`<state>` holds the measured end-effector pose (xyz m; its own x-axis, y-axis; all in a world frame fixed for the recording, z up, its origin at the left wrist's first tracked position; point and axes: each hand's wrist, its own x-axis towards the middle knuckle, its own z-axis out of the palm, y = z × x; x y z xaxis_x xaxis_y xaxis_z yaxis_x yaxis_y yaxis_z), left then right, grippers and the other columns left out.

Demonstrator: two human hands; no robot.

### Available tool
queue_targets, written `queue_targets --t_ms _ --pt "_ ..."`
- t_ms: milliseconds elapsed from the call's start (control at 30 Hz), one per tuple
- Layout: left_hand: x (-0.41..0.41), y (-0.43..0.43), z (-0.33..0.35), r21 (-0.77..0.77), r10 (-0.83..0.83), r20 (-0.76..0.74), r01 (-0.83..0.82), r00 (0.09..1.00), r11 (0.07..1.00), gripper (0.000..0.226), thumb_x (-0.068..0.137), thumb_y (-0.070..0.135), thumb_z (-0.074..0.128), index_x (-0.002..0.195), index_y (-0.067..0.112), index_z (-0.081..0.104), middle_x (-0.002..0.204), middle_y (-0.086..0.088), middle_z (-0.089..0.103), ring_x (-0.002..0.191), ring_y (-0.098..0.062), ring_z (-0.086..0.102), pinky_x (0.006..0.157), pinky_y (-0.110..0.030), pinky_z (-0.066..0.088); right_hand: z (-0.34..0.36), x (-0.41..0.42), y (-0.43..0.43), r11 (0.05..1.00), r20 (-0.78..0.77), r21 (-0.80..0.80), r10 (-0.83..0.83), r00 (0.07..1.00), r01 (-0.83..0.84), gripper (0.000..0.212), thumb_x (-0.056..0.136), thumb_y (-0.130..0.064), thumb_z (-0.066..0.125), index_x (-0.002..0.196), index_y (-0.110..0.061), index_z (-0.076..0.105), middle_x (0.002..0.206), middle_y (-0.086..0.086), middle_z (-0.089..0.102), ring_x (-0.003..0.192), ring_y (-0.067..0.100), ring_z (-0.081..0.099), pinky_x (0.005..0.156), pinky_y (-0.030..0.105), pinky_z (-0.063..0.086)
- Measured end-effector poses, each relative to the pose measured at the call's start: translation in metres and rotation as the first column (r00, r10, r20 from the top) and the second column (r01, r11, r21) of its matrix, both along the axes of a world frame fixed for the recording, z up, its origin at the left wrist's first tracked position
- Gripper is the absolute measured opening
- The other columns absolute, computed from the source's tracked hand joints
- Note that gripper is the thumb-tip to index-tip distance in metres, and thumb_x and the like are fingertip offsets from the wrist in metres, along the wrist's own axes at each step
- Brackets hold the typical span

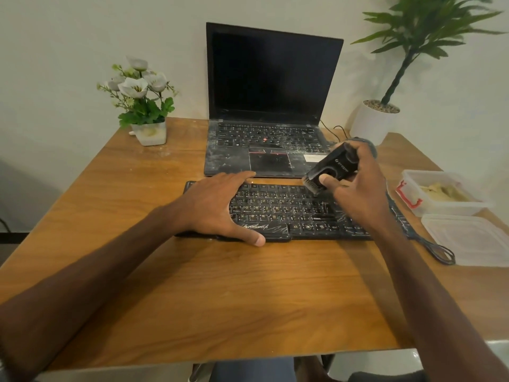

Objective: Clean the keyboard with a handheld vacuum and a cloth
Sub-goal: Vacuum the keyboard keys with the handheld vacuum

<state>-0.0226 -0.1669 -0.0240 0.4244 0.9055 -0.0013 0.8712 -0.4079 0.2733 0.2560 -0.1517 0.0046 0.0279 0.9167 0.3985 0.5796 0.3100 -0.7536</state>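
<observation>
Wood-grain table (pixel 248 299) is carrying everything here. At the left, the left hand (pixel 217 205) is lying flat and spread across the left end of the black keyboard (pixel 289 213), pinning it in place; the keyboard is sitting in front of a dusty laptop (pixel 264 144). Further right, the right hand (pixel 355 186) is wrapping around the handheld vacuum (pixel 333 166), tilting its brush end onto the upper key rows. The vacuum is looking light and rigid, best gripped around its body. The keyboard is probably sliding easily, hence the bracing. No cloth is showing.
</observation>
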Motion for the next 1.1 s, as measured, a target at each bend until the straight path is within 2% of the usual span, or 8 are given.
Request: queue_targets --t_ms 67,167,300,533,700,800,933,1100 --pt "-0.001 0.0 0.0 -0.003 0.003 0.012 -0.003 1.0 1.0 0.14 0.052 0.1 0.067 0.164 0.034 0.013 0.162 0.01 0.039 0.14 -0.016 0.044 0.115 -0.041 0.037 0.002 0.003 -0.001 1.0 0.103 -0.016 0.025 0.994 -0.023 0.065 0.082 -0.003 0.078 0.133 -0.023 0.043 0.106 -0.017 0.053 0.097 0.004 0.057 0.074 0.01 0.051" --pt "-0.001 0.0 -0.001 -0.008 -0.001 0.03 0.001 1.0 1.0 0.141 0.051 0.101 0.066 0.163 0.034 0.014 0.16 0.01 0.041 0.137 -0.015 0.046 0.114 -0.041 0.039 -0.004 -0.004 -0.003 0.992 0.169 -0.078 0.114 0.979 -0.102 0.066 0.082 0.0 0.077 0.13 -0.028 0.041 0.108 -0.017 0.053 0.104 0.009 0.056 0.083 0.033 0.06" --pt "0.0 0.002 -0.003 -0.009 -0.001 0.025 0.001 1.0 1.0 0.144 0.049 0.103 0.063 0.164 0.033 0.013 0.161 0.009 0.04 0.138 -0.016 0.045 0.116 -0.044 0.039 -0.012 -0.018 -0.003 0.986 0.2 -0.063 0.164 0.966 -0.155 0.064 0.083 -0.001 0.076 0.127 -0.029 0.04 0.115 -0.006 0.057 0.11 0.017 0.059 0.086 0.043 0.06" --pt "0.001 0.001 -0.005 0.01 -0.003 0.013 0.003 1.0 1.0 0.142 0.051 0.101 0.066 0.164 0.031 0.014 0.163 0.008 0.039 0.141 -0.017 0.043 0.116 -0.042 0.038 -0.014 -0.041 -0.003 0.982 0.132 -0.041 0.191 0.973 -0.187 0.06 0.083 -0.006 0.079 0.127 -0.025 0.043 0.106 -0.02 0.054 0.104 0.009 0.058 0.086 0.033 0.059" --pt "0.0 0.001 -0.005 0.007 0.0 0.028 0.0 1.0 1.0 0.142 0.052 0.099 0.067 0.164 0.03 0.015 0.163 0.008 0.038 0.14 -0.017 0.044 0.116 -0.043 0.038 -0.007 -0.034 0.004 0.985 -0.101 -0.092 0.134 0.986 -0.144 0.058 0.083 -0.006 0.077 0.13 -0.023 0.046 0.11 -0.013 0.06 0.105 0.006 0.06 0.093 0.037 0.057" --pt "-0.001 0.002 -0.005 0.01 0.0 0.026 -0.001 1.0 1.0 0.142 0.052 0.099 0.068 0.164 0.03 0.015 0.163 0.009 0.038 0.141 -0.017 0.043 0.117 -0.042 0.038 0.003 -0.019 0.007 0.996 -0.01 -0.034 0.08 0.997 -0.08 0.063 0.082 -0.008 0.079 0.134 -0.022 0.044 0.117 -0.008 0.06 0.109 0.009 0.058 0.086 0.026 0.056" --pt "-0.001 0.002 -0.005 0.005 0.0 0.021 0.0 1.0 1.0 0.143 0.052 0.099 0.067 0.165 0.03 0.014 0.166 0.008 0.035 0.144 -0.018 0.04 0.118 -0.044 0.036 0.003 -0.016 0.004 0.982 0.121 -0.111 0.167 0.979 -0.154 0.063 0.082 -0.003 0.077 0.132 -0.023 0.044 0.114 -0.009 0.057 0.101 0.006 0.056 0.063 0.005 0.049" --pt "0.001 0.002 -0.005 0.0 0.003 0.027 -0.003 1.0 1.0 0.143 0.052 0.099 0.068 0.165 0.03 0.013 0.166 0.008 0.034 0.145 -0.018 0.04 0.118 -0.043 0.036 -0.008 -0.035 0.002 0.976 0.168 -0.093 0.208 0.964 -0.195 0.063 0.084 -0.003 0.076 0.131 -0.025 0.042 0.117 -0.005 0.056 0.109 0.013 0.058 0.079 0.027 0.059"
